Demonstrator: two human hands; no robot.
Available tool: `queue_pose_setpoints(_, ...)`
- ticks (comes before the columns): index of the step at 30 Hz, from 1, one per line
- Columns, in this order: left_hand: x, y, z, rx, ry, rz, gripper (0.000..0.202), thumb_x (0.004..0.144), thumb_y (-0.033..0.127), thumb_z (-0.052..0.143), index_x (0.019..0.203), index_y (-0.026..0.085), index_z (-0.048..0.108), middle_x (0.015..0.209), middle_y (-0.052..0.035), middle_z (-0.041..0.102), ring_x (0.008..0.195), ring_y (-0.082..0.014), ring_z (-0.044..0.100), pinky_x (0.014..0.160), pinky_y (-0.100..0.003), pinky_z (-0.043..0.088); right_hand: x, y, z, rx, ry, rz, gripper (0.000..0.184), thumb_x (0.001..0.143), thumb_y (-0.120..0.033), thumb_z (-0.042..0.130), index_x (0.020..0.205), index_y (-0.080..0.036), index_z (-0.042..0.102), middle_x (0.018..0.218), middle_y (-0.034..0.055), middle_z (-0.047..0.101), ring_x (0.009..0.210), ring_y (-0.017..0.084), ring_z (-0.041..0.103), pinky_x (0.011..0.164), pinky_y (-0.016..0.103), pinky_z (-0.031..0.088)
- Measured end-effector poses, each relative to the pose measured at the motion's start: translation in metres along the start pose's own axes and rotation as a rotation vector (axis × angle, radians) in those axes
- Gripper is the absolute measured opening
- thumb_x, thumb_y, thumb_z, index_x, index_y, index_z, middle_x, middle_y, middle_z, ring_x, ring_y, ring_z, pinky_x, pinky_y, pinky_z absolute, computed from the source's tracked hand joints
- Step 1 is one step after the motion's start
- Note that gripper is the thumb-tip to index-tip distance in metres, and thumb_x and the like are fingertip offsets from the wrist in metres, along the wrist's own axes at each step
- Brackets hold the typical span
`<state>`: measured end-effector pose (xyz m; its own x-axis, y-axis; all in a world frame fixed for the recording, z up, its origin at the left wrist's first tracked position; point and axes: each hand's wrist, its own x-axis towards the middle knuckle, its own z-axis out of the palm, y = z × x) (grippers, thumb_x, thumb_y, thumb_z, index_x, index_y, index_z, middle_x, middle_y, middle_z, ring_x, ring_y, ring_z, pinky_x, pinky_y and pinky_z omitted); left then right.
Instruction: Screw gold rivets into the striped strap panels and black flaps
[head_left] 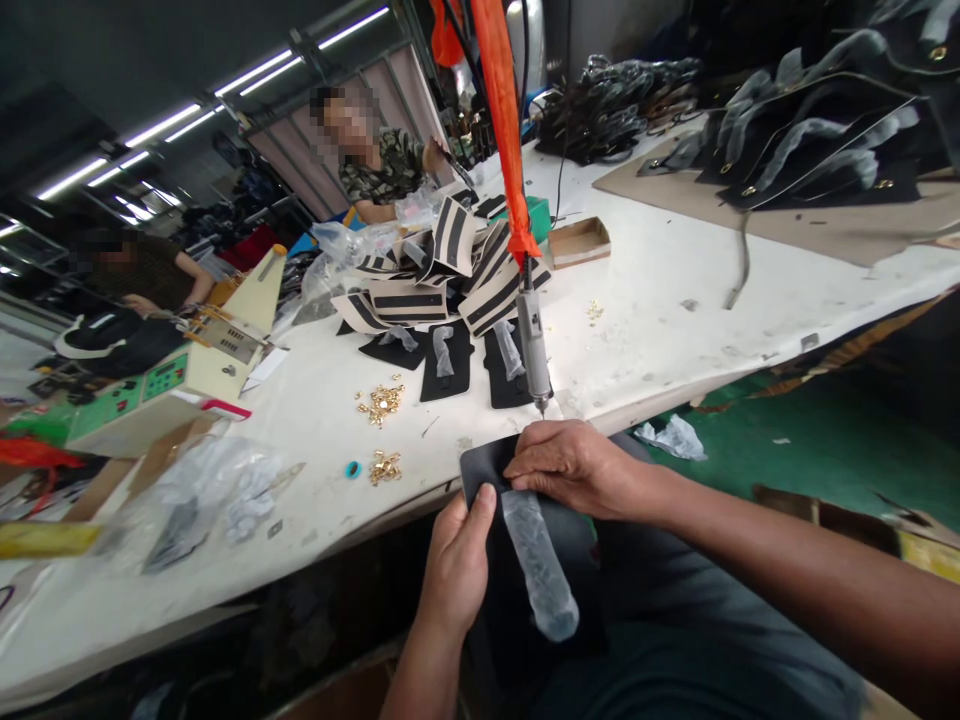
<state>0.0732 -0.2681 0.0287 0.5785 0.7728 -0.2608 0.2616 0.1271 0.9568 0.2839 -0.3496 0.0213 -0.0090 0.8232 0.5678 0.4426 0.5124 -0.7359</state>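
My left hand (459, 550) grips the left edge of a black leather panel (487, 470), thumb on top. The panel hangs over my lap at the table's front edge, and a strap wrapped in clear plastic (541, 570) runs along it. My right hand (574, 468) is closed at the panel's upper part, fingers pinched at the top end of the wrapped strap. What sits between those fingertips is hidden. Just above my right hand hangs a grey electric screwdriver (533, 340), its bit pointing down, suspended below an orange cloth strip (506, 130).
Gold hardware piles (382, 403) and a small blue ring (353, 469) lie on the white table (315, 520). Behind are striped panels (409, 300), a cardboard box (579, 241) and stacked black pieces (817, 150). A green-and-cream machine (165, 380) stands left; a co-worker (382, 165) sits across.
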Motion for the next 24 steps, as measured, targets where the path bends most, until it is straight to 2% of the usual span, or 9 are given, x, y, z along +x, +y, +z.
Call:
queue_pose_setpoints(4,0.006,0.000,-0.003,-0.063,-0.070,-0.011,0.051,0.095,0.057,0.071,0.124,0.016,0.078,0.119,-0.0116,0.081,0.122,-0.0358,0.071,0.111,-0.045,0.053,0.009,0.003,-0.013,0.080,-0.131,-0.010,0.023,0.107,-0.027,0.061,0.105,-0.019,0.082,0.091,0.0065,0.069,0.082,0.017,0.069,0.077,0.028,0.056)
queue_pose_setpoints(6,0.010,0.000,-0.003,-0.088,-0.041,0.020,0.050,0.096,0.054,0.071,0.128,0.017,0.077,0.127,-0.0112,0.079,0.128,-0.0342,0.069,0.118,-0.045,0.047,0.011,0.006,-0.012,0.128,-0.112,0.037,0.022,0.107,-0.030,0.064,0.106,-0.020,0.083,0.092,0.0063,0.070,0.084,0.017,0.069,0.079,0.028,0.056)
queue_pose_setpoints(8,0.014,0.000,-0.001,-0.126,0.009,0.045,0.049,0.096,0.051,0.072,0.133,0.018,0.074,0.133,-0.0105,0.077,0.134,-0.0324,0.065,0.124,-0.045,0.041,0.011,0.009,-0.007,0.161,0.022,0.126,0.022,0.104,-0.037,0.069,0.108,-0.021,0.082,0.092,0.0059,0.071,0.085,0.018,0.069,0.080,0.030,0.057)
queue_pose_setpoints(10,0.016,0.000,0.001,-0.172,0.037,0.046,0.049,0.096,0.049,0.073,0.134,0.018,0.073,0.136,-0.0108,0.076,0.139,-0.0316,0.062,0.127,-0.045,0.038,0.008,0.011,0.000,0.159,0.230,0.239,0.026,0.099,-0.044,0.074,0.111,-0.021,0.081,0.089,0.0049,0.070,0.084,0.019,0.067,0.078,0.031,0.056)
queue_pose_setpoints(13,0.017,0.002,0.006,-0.243,0.055,0.008,0.049,0.093,0.048,0.077,0.131,0.017,0.075,0.133,-0.0120,0.077,0.139,-0.0329,0.062,0.126,-0.046,0.040,-0.003,0.010,0.008,0.114,0.502,0.393,0.033,0.095,-0.049,0.077,0.113,-0.022,0.079,0.088,0.0036,0.066,0.081,0.019,0.062,0.073,0.030,0.053)
queue_pose_setpoints(15,0.017,0.003,0.009,-0.302,0.084,-0.016,0.051,0.090,0.049,0.080,0.130,0.017,0.075,0.130,-0.0121,0.078,0.137,-0.0338,0.064,0.124,-0.047,0.043,-0.013,0.008,0.011,0.142,0.591,0.490,0.039,0.093,-0.051,0.079,0.118,-0.022,0.076,0.092,0.0035,0.065,0.079,0.018,0.058,0.071,0.030,0.051)
queue_pose_setpoints(17,0.017,0.004,0.012,-0.355,0.109,-0.026,0.053,0.088,0.049,0.083,0.130,0.017,0.075,0.129,-0.0124,0.079,0.134,-0.0345,0.067,0.121,-0.047,0.046,-0.024,0.005,0.015,0.277,0.576,0.598,0.046,0.090,-0.054,0.081,0.121,-0.022,0.073,0.093,0.0027,0.064,0.078,0.017,0.057,0.070,0.030,0.049)
queue_pose_setpoints(21,0.020,0.006,0.018,-0.395,0.096,-0.050,0.056,0.087,0.053,0.082,0.130,0.017,0.076,0.130,-0.0129,0.078,0.130,-0.0344,0.069,0.119,-0.047,0.048,-0.039,-0.002,0.024,0.618,0.420,0.790,0.049,0.083,-0.064,0.083,0.085,-0.018,0.067,0.072,-0.0022,0.055,0.063,0.013,0.046,0.057,0.025,0.036)
queue_pose_setpoints(24,0.017,0.002,0.021,-0.393,0.040,-0.034,0.058,0.088,0.058,0.080,0.129,0.016,0.077,0.126,-0.0130,0.080,0.127,-0.0352,0.071,0.116,-0.046,0.051,-0.039,-0.001,0.027,0.758,0.519,0.847,0.055,0.078,-0.063,0.088,0.069,-0.018,0.057,0.063,-0.0051,0.048,0.056,0.009,0.037,0.052,0.024,0.028)
